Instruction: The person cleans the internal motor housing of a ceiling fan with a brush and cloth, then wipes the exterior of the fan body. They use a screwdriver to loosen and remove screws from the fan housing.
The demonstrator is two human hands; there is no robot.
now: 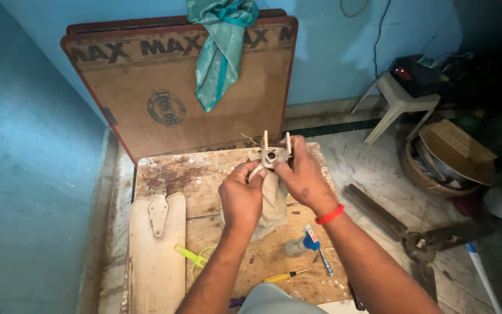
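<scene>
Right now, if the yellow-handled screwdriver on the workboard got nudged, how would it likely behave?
The yellow-handled screwdriver lies flat on the wooden board, so it cannot tip. Its rounded handle looks apt to roll, probably curving round its thin shaft. It appears small and stiff, likely light, and would slide easily near the board's front edge.

A cream fan blade point(153, 250) lies on the worn wooden table point(204, 174) beside a yellow-handled screwdriver point(286, 276), while a teal cloth point(221, 49) drapes a leaning brown board point(140, 99) near a white plastic stool point(399, 102).
</scene>
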